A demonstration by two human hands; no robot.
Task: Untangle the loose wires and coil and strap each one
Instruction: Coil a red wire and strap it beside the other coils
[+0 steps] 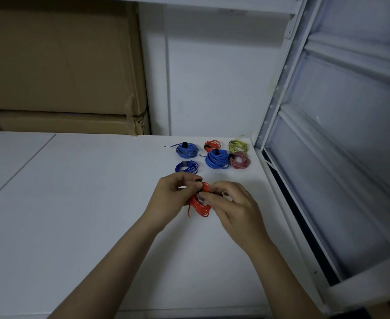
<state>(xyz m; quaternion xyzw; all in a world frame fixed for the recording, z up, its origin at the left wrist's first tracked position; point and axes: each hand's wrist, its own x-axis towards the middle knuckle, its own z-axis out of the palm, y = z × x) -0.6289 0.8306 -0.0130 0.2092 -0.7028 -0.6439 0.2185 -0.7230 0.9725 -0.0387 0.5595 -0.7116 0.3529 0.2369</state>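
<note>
Your left hand [174, 192] and right hand [229, 203] both pinch the red wire coil [199, 207], held just above the white table [74, 203], near-centre; a dark strap [199, 200] sits at the coil's top between your fingers (wrap state unclear). Far right on the table lie six strapped coils: light blue coil [187, 150], small red coil [212, 145], yellow coil [237, 145], big blue coil [217, 159], pink coil [240, 160], dark blue coil [186, 167]. Cardboard boxes [58, 65] are stacked far left, contents hidden.
</note>
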